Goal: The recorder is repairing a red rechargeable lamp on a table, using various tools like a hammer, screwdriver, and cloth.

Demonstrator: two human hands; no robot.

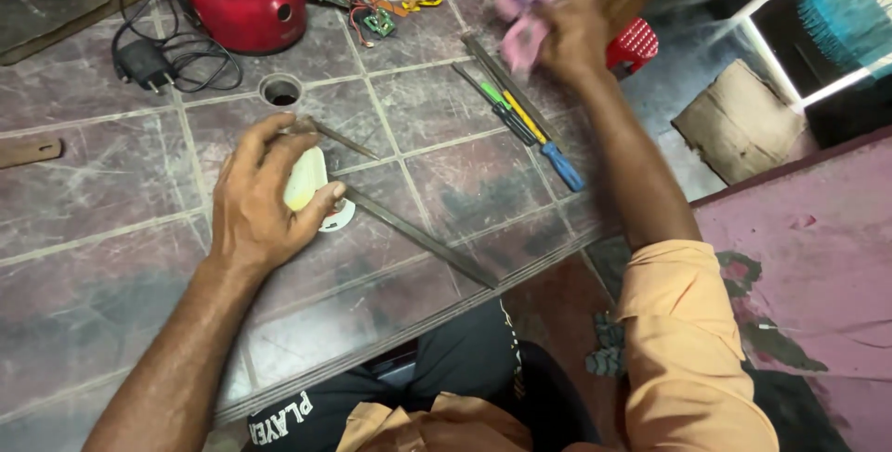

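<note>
Head view: left hand [265, 196] palm-down at 9 o'clock, fingers curled around cream case [305, 180]; right hand [567, 29] raised at 1 o'clock, fist closed on pink cloth [520, 15].

left arm [177, 350]: bare, no sleeve in view | right arm [632, 173]: bare forearm, orange sleeve [688, 340] pushed up to the elbow, loose and creased | torso: orange shirt [437, 429], open collar at the bottom edge | legs: dark trousers [465, 359] with white lettering near the waist
</note>
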